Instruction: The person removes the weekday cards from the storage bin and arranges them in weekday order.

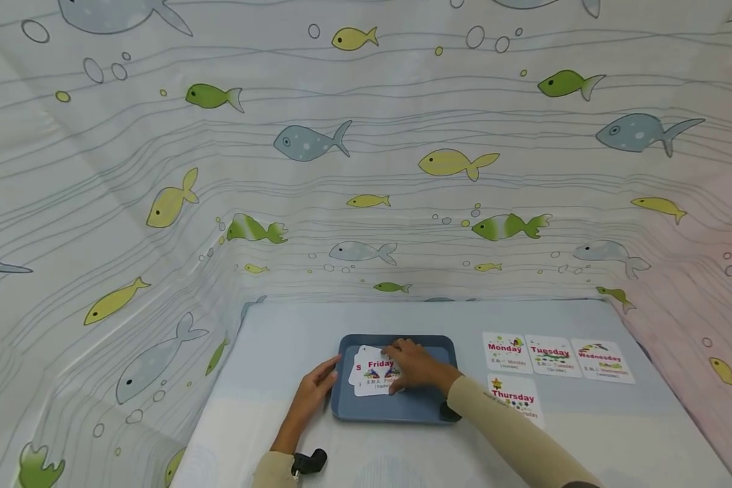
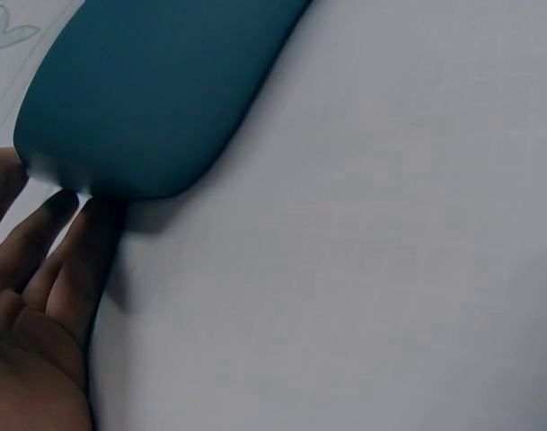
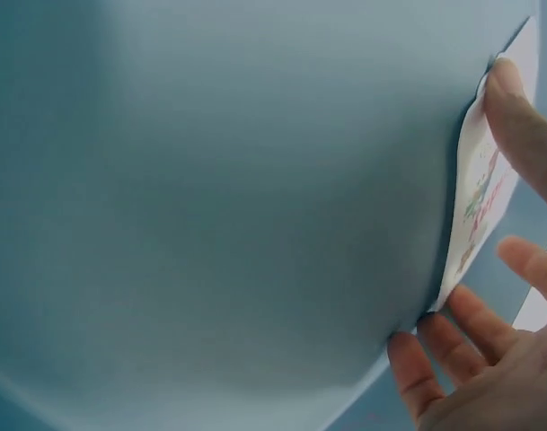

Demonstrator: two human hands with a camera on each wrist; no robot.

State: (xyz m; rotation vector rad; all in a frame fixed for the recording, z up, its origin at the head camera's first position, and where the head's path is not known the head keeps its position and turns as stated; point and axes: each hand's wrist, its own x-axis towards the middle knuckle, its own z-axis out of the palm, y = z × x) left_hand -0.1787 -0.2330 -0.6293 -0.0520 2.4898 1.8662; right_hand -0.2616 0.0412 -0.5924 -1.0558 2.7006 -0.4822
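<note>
A blue tray (image 1: 421, 407) lies on the table with a small pile of white day-name cards in it. On top is the Friday card (image 1: 375, 383), and another card (image 1: 356, 369) with a red "S" peeks out beneath its left side. My right hand (image 1: 417, 366) reaches over the tray and holds the Friday card by its edges. In the right wrist view the thumb (image 3: 516, 117) lies at one end of that card and fingertips at the opposite edge. My left hand (image 1: 312, 393) touches the tray's left rim with its fingertips, fingers fairly straight.
Right of the tray, the Monday card (image 1: 506, 352), Tuesday card (image 1: 552, 356) and Wednesday card (image 1: 602, 360) lie in a row. Below Monday is the Thursday card (image 1: 512, 393), partly covered by my right sleeve (image 1: 512, 427). A fish-patterned curtain (image 1: 402, 224) surrounds the table.
</note>
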